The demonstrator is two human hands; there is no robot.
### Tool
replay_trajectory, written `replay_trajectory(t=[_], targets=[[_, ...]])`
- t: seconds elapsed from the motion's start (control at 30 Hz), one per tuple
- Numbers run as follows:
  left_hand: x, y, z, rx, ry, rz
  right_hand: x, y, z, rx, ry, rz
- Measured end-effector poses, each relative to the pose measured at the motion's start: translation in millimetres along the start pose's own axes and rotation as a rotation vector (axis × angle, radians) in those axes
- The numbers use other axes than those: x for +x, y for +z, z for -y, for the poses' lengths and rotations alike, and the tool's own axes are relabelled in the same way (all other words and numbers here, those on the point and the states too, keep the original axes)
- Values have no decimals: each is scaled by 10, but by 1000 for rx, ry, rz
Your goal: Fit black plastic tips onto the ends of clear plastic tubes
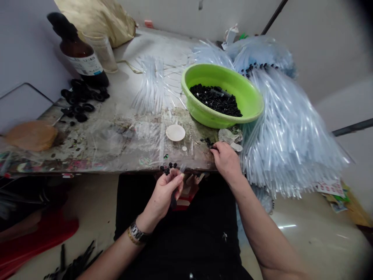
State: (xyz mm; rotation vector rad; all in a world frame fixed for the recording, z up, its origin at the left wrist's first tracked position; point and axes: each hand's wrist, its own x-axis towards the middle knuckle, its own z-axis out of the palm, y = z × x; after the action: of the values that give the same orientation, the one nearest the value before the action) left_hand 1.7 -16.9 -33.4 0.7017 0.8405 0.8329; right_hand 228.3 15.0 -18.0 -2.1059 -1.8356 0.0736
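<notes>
My left hand is closed at the table's front edge around several thin clear plastic tubes. Small black fittings stick up above its fingers. On the tabletop to the right, my right hand has its thumb and forefinger together at a little group of small black parts. A dark bit shows at those fingertips, its shape mostly hidden. Between and beyond the hands lies a shallow white dish. Behind the right hand a green basin holds many black parts.
A big bundle of clear tubes hangs over the table's right end. More loose tubes lie at the back middle. At left are a brown bottle, a clear cup, black rings and a tan round block.
</notes>
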Motion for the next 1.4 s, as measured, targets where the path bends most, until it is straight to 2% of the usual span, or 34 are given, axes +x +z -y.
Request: replay_trajectory(t=[0.17, 0.3, 0.6, 0.73, 0.97, 1.4], targets=[[23, -25, -16, 11, 11, -8, -26, -132, 92, 359, 11, -4], [32, -29, -52, -20, 6, -36, 38, -158, 240, 636, 11, 28], [39, -100, -73, -47, 58, -53, 366, -121, 535, 724, -64, 171], [46, -125, -98, -52, 79, -45, 517, -106, 664, 661, -128, 185], [11, -138, -147, -83, 84, -48, 723, -42, 818, 354, -315, 139], [-6, -151, -129, -100, 65, -69, 869, 49, 936, -52, -478, 137]])
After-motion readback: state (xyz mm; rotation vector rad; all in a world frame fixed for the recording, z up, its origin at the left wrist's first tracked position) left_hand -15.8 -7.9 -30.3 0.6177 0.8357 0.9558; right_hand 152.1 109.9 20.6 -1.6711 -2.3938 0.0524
